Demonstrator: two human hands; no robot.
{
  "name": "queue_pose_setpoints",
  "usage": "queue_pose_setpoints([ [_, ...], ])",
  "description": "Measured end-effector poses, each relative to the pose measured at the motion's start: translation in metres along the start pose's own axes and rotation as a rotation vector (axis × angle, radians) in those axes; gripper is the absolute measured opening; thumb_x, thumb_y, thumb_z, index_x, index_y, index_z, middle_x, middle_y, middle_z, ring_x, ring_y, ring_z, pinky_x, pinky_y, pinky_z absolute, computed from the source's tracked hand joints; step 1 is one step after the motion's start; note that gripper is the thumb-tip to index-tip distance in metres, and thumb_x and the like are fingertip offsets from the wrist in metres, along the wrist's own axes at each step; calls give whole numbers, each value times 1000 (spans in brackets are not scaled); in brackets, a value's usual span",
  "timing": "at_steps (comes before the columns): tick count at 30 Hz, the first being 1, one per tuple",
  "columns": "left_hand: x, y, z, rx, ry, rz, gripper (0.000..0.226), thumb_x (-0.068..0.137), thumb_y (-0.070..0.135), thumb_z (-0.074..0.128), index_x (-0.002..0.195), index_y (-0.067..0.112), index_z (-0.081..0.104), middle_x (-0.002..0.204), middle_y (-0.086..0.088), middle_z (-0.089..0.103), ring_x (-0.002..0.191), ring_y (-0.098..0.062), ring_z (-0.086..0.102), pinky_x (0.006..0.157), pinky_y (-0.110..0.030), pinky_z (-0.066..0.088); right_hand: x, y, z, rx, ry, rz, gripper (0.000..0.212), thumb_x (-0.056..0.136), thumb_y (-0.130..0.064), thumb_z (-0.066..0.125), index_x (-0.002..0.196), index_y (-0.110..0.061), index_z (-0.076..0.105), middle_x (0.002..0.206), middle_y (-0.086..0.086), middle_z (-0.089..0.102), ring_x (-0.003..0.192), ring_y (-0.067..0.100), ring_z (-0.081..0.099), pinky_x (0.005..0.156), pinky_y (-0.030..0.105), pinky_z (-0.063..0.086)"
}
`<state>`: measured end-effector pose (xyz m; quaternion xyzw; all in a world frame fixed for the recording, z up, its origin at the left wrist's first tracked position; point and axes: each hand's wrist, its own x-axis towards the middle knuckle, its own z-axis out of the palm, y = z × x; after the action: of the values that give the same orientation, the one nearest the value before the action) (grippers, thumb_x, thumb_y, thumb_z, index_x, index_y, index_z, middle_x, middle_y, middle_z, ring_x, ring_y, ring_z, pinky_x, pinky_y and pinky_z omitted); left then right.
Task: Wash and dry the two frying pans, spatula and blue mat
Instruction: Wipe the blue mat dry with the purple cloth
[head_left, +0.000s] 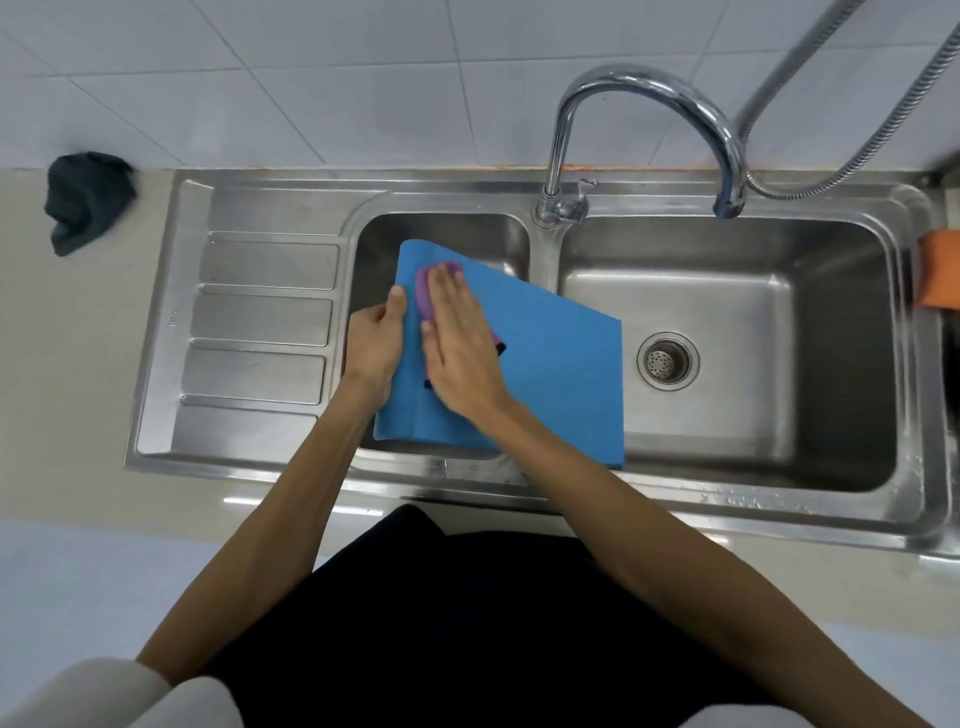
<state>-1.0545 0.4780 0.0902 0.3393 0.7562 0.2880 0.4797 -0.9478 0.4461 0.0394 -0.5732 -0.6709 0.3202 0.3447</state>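
Blue mat (545, 374) slants across the sink (727, 506), below and left of the tap (649, 98), propped on the divider, probably so that suds drain into the basins. The left hand (375, 345) pinches the mat's left edge, thumb on top, to steady it. The right hand (460, 348) lies flat with fingers straight, pressing a purple sponge (426, 296) onto the mat to scrub. No pans or spatula show.

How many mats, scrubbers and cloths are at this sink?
Mats: 1, blue mat
Scrubbers: 1, purple scrubber
Cloths: 2, dark cloth, orange cloth
Total: 4
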Motion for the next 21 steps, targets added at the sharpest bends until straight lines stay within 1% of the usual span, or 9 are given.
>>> queue_pose_setpoints([
  [2, 5, 6, 2, -21, -10, 7, 46, 102, 43, 52, 87, 2, 67, 82, -12, 65, 74, -20, 61, 69, -37, 52, -24, -9, -3, 14, -20, -74, 55, 106, -17, 41, 156, 2, 29, 165, 18, 26, 156, 29, 18, 127, 44, 17],
  [4, 9, 13, 5, -44, -33, -23, 41, 103, 42, 50, 87, 7, 66, 89, -5, 72, 77, -16, 69, 68, -29, 57, -53, -7, -13, -29, -67, -164, 58, 105, -20, 45, 156, 3, 30, 164, 17, 27, 156, 27, 19, 125, 48, 21],
  [6, 13, 19, 8, -57, -42, -91, 37, 103, 44, 50, 93, 11, 64, 90, -1, 72, 77, -14, 70, 62, -26, 56, -80, 6, -29, -139, -131, -219, 70, 103, -36, 53, 156, 3, 29, 165, 15, 27, 156, 26, 19, 126, 46, 20],
  [8, 19, 21, 7, -73, -54, -162, 39, 102, 46, 50, 102, 9, 63, 95, -3, 72, 82, -18, 70, 65, -30, 57, -98, 29, -48, -264, -154, -242, 81, 98, -50, 58, 155, 1, 32, 164, 14, 31, 154, 26, 25, 125, 43, 23],
  [11, 24, 22, 1, -97, -97, -246, 42, 101, 48, 51, 112, 9, 64, 105, -6, 73, 91, -24, 71, 79, -41, 60, -109, 70, -72, -407, 10, -241, 62, 92, -23, 70, 146, 0, 49, 152, 13, 50, 141, 27, 48, 111, 47, 44],
  [13, 23, 22, -5, -126, -129, -278, 41, 101, 48, 51, 112, 11, 66, 108, -7, 74, 96, -27, 72, 85, -46, 59, -110, 89, -88, -468, 68, -245, 58, 87, -12, 73, 141, 0, 56, 146, 13, 56, 135, 27, 55, 106, 46, 49],
  [15, 23, 21, -9, -143, -155, -304, 41, 101, 48, 52, 113, 11, 66, 111, -8, 74, 98, -28, 72, 87, -48, 59, -107, 93, -101, -495, 98, -303, 51, 88, -10, 69, 137, 1, 60, 141, 15, 61, 128, 29, 61, 102, 46, 52],
  [18, 21, 19, -19, -177, -199, -325, 38, 101, 46, 52, 111, 11, 65, 103, -8, 76, 90, -26, 73, 77, -43, 61, -95, 77, -119, -551, 115, -360, 41, 93, -13, 63, 132, 1, 63, 127, 15, 69, 112, 30, 69, 92, 43, 58],
  [21, 12, 19, -41, -42, -256, -229, 43, 102, 49, 49, 103, 10, 67, 73, -2, 75, 60, -16, 70, 51, -28, 57, -72, 50, -144, -559, 115, -429, 32, 105, -22, 50, 123, -4, 69, 105, 10, 75, 87, 26, 73, 70, 37, 61],
])
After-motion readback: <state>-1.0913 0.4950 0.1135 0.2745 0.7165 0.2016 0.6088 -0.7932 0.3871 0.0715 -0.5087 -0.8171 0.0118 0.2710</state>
